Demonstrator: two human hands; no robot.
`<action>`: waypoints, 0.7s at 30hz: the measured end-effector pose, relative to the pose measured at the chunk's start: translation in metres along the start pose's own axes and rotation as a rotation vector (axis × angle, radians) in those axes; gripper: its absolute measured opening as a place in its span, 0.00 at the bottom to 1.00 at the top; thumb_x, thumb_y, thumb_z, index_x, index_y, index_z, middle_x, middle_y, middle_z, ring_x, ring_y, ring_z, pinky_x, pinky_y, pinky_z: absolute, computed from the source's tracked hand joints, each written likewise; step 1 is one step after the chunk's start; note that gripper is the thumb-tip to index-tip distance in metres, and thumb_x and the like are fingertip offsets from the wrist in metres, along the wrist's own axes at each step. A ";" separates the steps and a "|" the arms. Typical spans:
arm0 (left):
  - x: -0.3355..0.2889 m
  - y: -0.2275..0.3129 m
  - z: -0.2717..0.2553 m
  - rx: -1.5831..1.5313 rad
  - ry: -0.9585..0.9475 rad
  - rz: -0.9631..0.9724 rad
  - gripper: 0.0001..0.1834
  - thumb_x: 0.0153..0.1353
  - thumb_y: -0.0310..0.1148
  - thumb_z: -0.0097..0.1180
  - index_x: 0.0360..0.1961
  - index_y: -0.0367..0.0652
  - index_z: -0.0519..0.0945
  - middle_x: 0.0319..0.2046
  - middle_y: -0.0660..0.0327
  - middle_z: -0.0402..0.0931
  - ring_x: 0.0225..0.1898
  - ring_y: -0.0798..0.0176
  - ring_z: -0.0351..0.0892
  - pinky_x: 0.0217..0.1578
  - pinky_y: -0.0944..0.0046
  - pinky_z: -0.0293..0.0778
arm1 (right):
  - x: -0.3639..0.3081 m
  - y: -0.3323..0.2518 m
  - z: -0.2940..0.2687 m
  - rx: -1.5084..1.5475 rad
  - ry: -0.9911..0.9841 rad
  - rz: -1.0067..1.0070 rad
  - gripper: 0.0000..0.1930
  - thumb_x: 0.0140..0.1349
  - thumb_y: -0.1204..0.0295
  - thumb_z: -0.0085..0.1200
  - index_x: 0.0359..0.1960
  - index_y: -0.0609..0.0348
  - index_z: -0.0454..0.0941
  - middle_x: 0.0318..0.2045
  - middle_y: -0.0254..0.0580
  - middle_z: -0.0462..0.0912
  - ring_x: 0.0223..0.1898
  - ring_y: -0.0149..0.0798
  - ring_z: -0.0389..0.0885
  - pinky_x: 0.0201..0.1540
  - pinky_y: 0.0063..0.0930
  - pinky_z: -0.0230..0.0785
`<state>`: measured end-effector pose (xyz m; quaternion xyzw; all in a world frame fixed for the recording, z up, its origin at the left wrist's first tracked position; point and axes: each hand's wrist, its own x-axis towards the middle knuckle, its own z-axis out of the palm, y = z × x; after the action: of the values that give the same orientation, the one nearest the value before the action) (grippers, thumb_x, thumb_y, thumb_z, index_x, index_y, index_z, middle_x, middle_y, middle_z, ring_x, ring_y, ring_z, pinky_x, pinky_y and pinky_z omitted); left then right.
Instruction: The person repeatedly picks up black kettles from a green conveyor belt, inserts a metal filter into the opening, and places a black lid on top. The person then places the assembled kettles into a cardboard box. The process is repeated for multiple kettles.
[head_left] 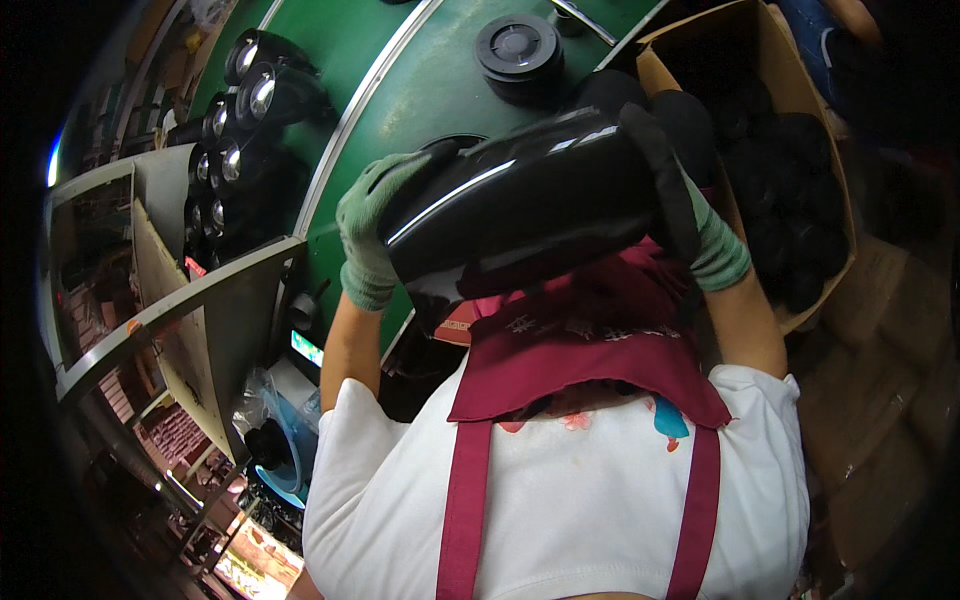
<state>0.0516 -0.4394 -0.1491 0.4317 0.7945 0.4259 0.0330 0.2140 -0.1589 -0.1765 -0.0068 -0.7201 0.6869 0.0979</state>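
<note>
A large glossy black cylinder-shaped housing [530,205] is held tilted in front of my chest, its right end higher than its left. My left hand [378,215], in a pale green glove with dark fingertips, grips its left end. On the opposite end, my right hand [690,195] presses its dark-coated glove along the side, fingers pointing up. Both hands are closed on the housing. What lies inside or beneath it is hidden. Just beyond it, a stack of round black ribbed discs [518,55] stands on the green work surface [430,90].
Several black cylinders with shiny round centres [262,95] lie grouped at the far left. At right, an open cardboard box [845,190] holds several dark round parts. A metal rail [350,120] crosses the green surface. A metal frame [180,305] and blue basin [297,450] stand left.
</note>
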 end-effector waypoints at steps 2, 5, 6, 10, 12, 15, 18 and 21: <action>0.002 0.005 0.008 -0.222 0.028 -0.183 0.24 0.54 0.32 0.66 0.52 0.34 0.85 0.46 0.52 0.86 0.48 0.55 0.86 0.52 0.61 0.79 | -0.004 0.000 -0.003 -0.051 0.026 -0.081 0.41 0.70 0.57 0.54 0.79 0.59 0.50 0.76 0.50 0.58 0.76 0.46 0.57 0.75 0.38 0.52; -0.006 0.001 0.020 -1.023 0.017 -0.414 0.25 0.58 0.35 0.64 0.55 0.36 0.83 0.52 0.54 0.84 0.52 0.57 0.84 0.59 0.59 0.75 | -0.016 0.001 0.004 -0.021 0.105 -0.196 0.39 0.71 0.59 0.53 0.78 0.59 0.51 0.76 0.50 0.58 0.76 0.46 0.58 0.75 0.38 0.53; -0.008 -0.003 0.022 -1.175 0.055 -0.422 0.25 0.58 0.35 0.64 0.56 0.36 0.83 0.53 0.54 0.84 0.53 0.57 0.84 0.60 0.59 0.75 | -0.019 0.003 0.006 -0.017 0.128 -0.216 0.38 0.72 0.60 0.52 0.78 0.59 0.52 0.76 0.49 0.58 0.76 0.46 0.58 0.75 0.38 0.53; 0.004 0.002 0.013 -0.232 -0.018 -0.203 0.24 0.57 0.34 0.64 0.55 0.36 0.83 0.52 0.53 0.84 0.52 0.57 0.84 0.59 0.59 0.76 | -0.027 0.020 0.015 -0.185 0.189 -0.159 0.36 0.73 0.63 0.51 0.78 0.59 0.53 0.76 0.49 0.58 0.75 0.46 0.59 0.75 0.37 0.54; 0.007 0.006 0.012 -0.271 -0.130 -0.250 0.25 0.56 0.33 0.66 0.55 0.33 0.82 0.52 0.54 0.84 0.52 0.60 0.84 0.59 0.60 0.76 | -0.030 0.027 0.016 -0.119 0.177 -0.212 0.34 0.73 0.64 0.50 0.78 0.59 0.54 0.76 0.48 0.58 0.75 0.45 0.60 0.75 0.37 0.54; 0.008 0.014 0.017 -0.794 -0.047 -0.661 0.24 0.58 0.33 0.64 0.55 0.32 0.82 0.52 0.53 0.84 0.52 0.60 0.84 0.58 0.60 0.76 | -0.032 0.031 0.015 0.036 0.207 -0.239 0.32 0.74 0.67 0.49 0.77 0.59 0.55 0.75 0.49 0.60 0.74 0.46 0.62 0.75 0.37 0.54; 0.014 0.018 0.012 -0.654 -0.060 -0.482 0.24 0.59 0.35 0.63 0.54 0.33 0.83 0.51 0.53 0.85 0.50 0.59 0.84 0.57 0.59 0.77 | -0.028 0.030 0.008 0.044 0.199 -0.199 0.31 0.74 0.68 0.50 0.76 0.60 0.56 0.74 0.50 0.63 0.73 0.48 0.65 0.75 0.38 0.56; 0.014 0.014 0.010 0.150 -0.155 0.107 0.21 0.56 0.33 0.63 0.50 0.34 0.85 0.46 0.51 0.86 0.46 0.58 0.87 0.52 0.60 0.80 | -0.028 0.026 0.005 -0.042 0.129 -0.167 0.31 0.74 0.68 0.50 0.76 0.61 0.57 0.73 0.51 0.64 0.72 0.48 0.66 0.74 0.38 0.57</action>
<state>0.0562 -0.4195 -0.1415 0.5063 0.7951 0.3316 0.0393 0.2372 -0.1661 -0.2062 0.0070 -0.7246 0.6593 0.2008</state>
